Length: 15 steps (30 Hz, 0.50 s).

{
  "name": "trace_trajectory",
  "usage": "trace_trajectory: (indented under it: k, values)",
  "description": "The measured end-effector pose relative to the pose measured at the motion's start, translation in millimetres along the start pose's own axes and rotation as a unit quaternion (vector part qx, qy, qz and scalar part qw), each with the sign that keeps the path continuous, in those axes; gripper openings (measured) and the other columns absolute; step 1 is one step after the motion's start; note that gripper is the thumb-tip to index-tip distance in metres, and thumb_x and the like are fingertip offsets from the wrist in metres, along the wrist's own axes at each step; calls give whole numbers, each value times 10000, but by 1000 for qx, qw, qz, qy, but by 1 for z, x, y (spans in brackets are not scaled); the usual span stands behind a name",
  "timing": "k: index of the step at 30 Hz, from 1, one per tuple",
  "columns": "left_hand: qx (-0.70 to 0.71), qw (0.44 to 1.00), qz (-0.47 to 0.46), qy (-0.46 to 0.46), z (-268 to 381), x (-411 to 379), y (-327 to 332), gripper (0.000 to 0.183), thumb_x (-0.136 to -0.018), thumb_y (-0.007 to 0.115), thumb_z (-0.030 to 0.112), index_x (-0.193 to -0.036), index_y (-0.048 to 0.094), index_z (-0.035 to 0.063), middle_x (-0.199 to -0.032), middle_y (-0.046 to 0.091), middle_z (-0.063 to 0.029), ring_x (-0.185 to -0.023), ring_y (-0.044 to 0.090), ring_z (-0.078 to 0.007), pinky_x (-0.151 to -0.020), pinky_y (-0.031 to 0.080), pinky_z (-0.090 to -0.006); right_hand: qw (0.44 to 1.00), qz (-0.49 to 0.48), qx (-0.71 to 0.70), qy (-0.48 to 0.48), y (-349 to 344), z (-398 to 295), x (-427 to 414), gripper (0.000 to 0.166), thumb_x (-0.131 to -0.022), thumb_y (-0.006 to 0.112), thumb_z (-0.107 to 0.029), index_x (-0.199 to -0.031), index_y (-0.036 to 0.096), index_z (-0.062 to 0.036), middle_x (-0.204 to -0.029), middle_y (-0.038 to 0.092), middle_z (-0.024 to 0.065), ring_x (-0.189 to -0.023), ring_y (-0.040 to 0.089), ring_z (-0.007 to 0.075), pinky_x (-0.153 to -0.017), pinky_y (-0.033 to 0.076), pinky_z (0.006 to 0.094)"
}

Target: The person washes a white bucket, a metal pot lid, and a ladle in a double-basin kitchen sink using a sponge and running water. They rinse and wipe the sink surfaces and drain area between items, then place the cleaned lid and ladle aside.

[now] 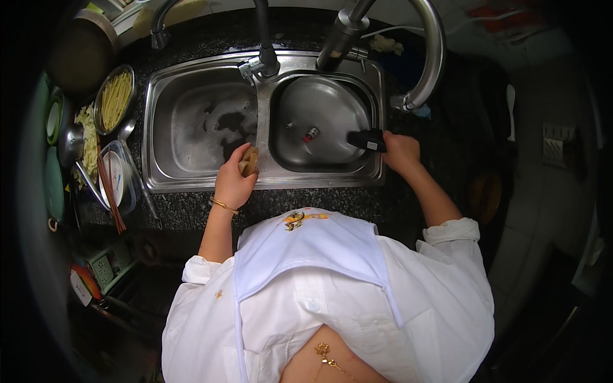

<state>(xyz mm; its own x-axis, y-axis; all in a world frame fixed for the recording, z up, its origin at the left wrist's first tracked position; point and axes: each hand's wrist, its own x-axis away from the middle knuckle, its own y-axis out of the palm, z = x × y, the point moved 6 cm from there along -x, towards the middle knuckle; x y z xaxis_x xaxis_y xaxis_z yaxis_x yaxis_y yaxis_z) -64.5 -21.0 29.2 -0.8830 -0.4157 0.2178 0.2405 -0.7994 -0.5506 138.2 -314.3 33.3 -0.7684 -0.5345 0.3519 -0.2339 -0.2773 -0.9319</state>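
In the right basin [275, 163] lies a round steel lid [330, 107], apparently from a pressure cooker, with a valve [311, 134] bearing a red part near its middle. My right hand [402, 151] grips the lid's long black handle [366, 140] at the basin's right rim. Over the front edge of the sink, near the divider, my left hand [235, 179] holds a tan, folded, rubber-like piece [249, 162]; fingers hide part of it. Dark wet patches mark the bottom of the left basin [191, 129].
A large curved faucet [433, 48] arches over the right rim; a smaller tap [269, 62] stands behind the divider. At left are a steel bowl of yellow-green strips [115, 98], shredded vegetable [87, 139], a plastic container [127, 191], chopsticks [110, 196] and a ladle [127, 129].
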Motion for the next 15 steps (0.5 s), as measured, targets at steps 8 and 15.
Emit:
trace_trajectory:
  k: [8,15]
  values:
    - [-8,999,42,-8,-1,25,-17,510,-677,605,108,-1169,471,101,-997,597,-163,-900,572,-338,-766,460,-364,987,156,31,29,-51,8,66,235,-617,680,-142,-740,484,-97,-670,579,49,-690,591,242,-621,443,372]
    - [-14,999,37,4,16,40,-28,507,-679,610,110,-1166,470,122,-964,602,-163,-887,572,-339,-748,462,-376,965,251,66,39,-81,6,103,230,-619,680,-149,-695,470,-99,-635,553,37,-629,563,238,-578,423,369]
